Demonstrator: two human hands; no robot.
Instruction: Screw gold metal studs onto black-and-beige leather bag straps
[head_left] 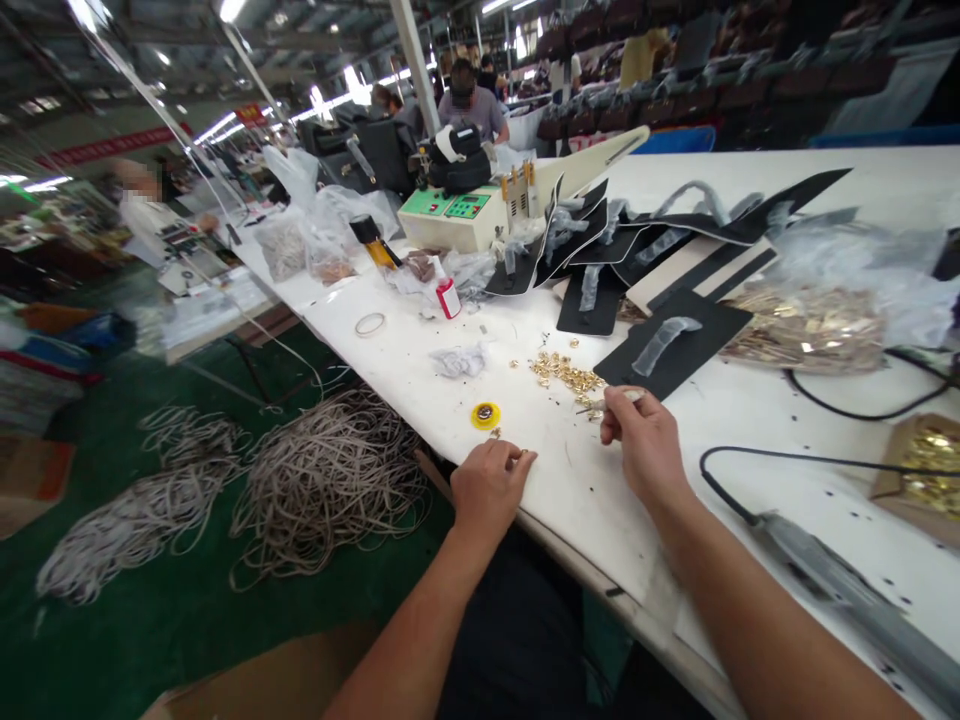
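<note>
My left hand (491, 478) is at the table's front edge, its thumb and fingertips pinched together. Whatever is between them is too small to make out. My right hand (637, 435) is closed around a small screwdriver-like tool (634, 396) with a pale handle, its thin tip pointing left over the table. Just beyond that tip lies a loose pile of small gold metal pieces (562, 373). A round yellow dish (485, 415) with a dark centre sits beyond my left hand, with a few tiny metal bits (496, 433) beside it.
Black panels (675, 345) with plastic-wrapped handles are heaped behind my right hand. A red bottle (448, 292), a crumpled plastic bag (459, 360) and a green-panelled machine (454, 215) stand farther back. A grey corded tool (832, 580) lies right. Tangled cord (330, 485) covers floor at left.
</note>
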